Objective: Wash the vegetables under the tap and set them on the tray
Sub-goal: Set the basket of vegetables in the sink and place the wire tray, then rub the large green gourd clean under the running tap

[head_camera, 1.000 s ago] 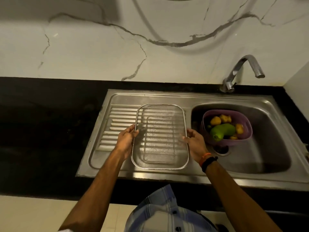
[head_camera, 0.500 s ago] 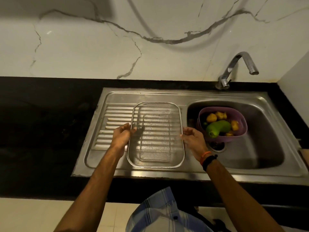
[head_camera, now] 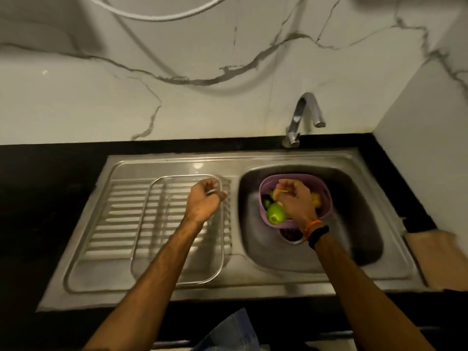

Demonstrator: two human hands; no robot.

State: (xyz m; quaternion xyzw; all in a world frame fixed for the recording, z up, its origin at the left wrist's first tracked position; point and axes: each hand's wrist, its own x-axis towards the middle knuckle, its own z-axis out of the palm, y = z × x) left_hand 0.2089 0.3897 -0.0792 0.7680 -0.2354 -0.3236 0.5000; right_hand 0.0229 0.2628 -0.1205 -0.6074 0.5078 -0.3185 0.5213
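a marble-veined wall rises behind a black counter, into which a steel sink [head_camera: 177, 295] with a ribbed drainboard is set. on the drainboard lies the clear tray [head_camera: 141, 249], nothing in it yet, its long side running toward the wall. the left hand [head_camera: 203, 201] hovers above the tray's far right corner, fingers loosely curled and holding nothing. to the right, in the basin, stands the purple basket [head_camera: 326, 196] with the vegetables: a green vegetable [head_camera: 276, 215] at its near-left side, its long axis slanting from near-left to far-right, and yellow ones [head_camera: 316, 198] partly hidden. the right hand [head_camera: 295, 198] is directly above the basket, fingers bent downward over the vegetables; whether they already grip one, the blur does not show. the tap [head_camera: 307, 117] stands on the far side, its spout above the basin's far edge. the right hand is clearly the nearer for the pick, judging by position.
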